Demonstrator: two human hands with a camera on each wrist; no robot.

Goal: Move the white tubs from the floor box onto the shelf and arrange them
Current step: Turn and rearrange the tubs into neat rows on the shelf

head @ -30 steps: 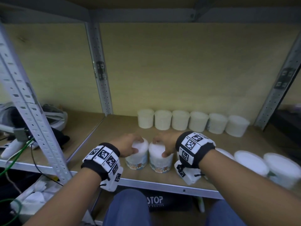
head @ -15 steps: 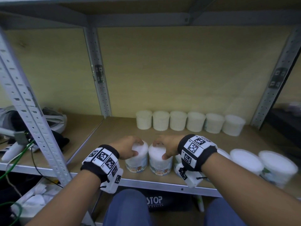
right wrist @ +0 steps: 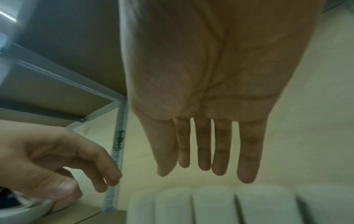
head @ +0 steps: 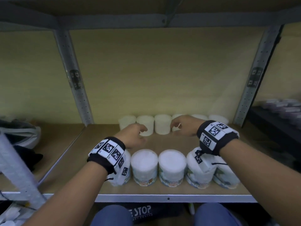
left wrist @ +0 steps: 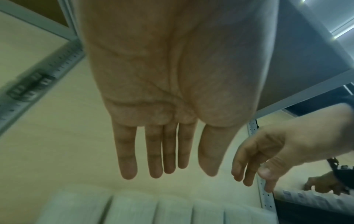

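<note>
Shelf board [head: 162,141] carries two tidy tub rows, and both hands, left hand [head: 133,136] and right hand [head: 185,126], hover empty with fingers loose between front row [head: 158,167] and back row [head: 162,123], seemingly to straighten the rear.

"STOP" is printed in white on a dark bag [head: 146,212] below the shelf. "COTTON BUDS" can just be read on a front tub's label [head: 144,182].

On the wooden shelf board [head: 101,176], a front row of 5 white labelled plastic tubs [head: 172,167] stands along the near edge. Behind it, a back row of 6 plain white tubs [head: 162,126] lines the rear panel. Both bare hands hover between the rows, left hand [head: 132,137] left of right hand [head: 185,126].
</note>
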